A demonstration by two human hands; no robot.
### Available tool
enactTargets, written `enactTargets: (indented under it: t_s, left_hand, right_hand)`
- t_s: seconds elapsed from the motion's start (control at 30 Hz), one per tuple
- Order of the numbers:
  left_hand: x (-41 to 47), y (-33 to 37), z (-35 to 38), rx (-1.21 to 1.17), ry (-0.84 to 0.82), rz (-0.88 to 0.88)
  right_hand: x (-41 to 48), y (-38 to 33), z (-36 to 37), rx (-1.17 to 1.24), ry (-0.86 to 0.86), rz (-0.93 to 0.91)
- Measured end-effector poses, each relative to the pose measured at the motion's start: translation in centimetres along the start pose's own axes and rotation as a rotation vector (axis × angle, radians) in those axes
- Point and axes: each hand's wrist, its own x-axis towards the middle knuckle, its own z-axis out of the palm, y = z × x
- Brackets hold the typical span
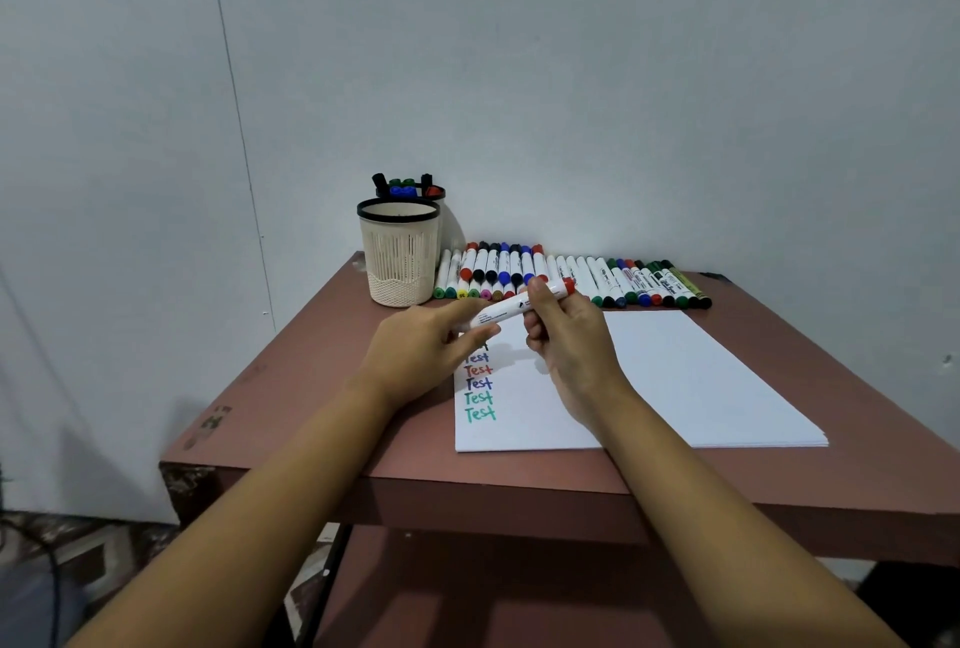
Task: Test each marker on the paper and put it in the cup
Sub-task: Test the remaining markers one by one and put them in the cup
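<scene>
1. Marker [511,308]: white barrel, red end. Held in the air above the far left corner of the paper [675,377], tilted, with the red end higher and to the right.
2. Right hand [569,340]: fingers curled round the barrel near the red end.
3. Left hand [428,343]: fingers pinch the lower end, and the tip there is hidden.
4. Paper: lies on the right half of the table [291,387]. "Test" is written repeatedly down its left edge.
5. Cup [399,257]: cream with a black rim, at the back left corner. A second cup [434,192] behind it holds markers.
6. Row of markers [597,278]: along the back edge.
</scene>
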Motion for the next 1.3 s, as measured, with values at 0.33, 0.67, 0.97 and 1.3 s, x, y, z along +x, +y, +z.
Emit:
enactTargets:
  t_s: [0.33,0.67,0.97,1.3]
  left_hand:
    - [0.8,-0.1,0.3,-0.445,-0.004,-0.407]
    - [0.6,-1.0,0.7,-0.367,-0.05,-0.389]
    - [0.9,-1.3,0.8,-0.266,-0.014,-0.418]
    - [0.9,-0.9,0.7,-0.176,-0.127,-0.441]
  right_hand:
    - [-0.3,-1.1,-0.1,0.35,0.167,0.199]
    - [-2.0,-0.8,0.1,-0.036,-0.051,0.121]
    - [-4.3,-0.2,1.3,-0.288,-0.096,0.073]
    - [-4.6,-0.3,1.6,-0.359,-0.168,0.099]
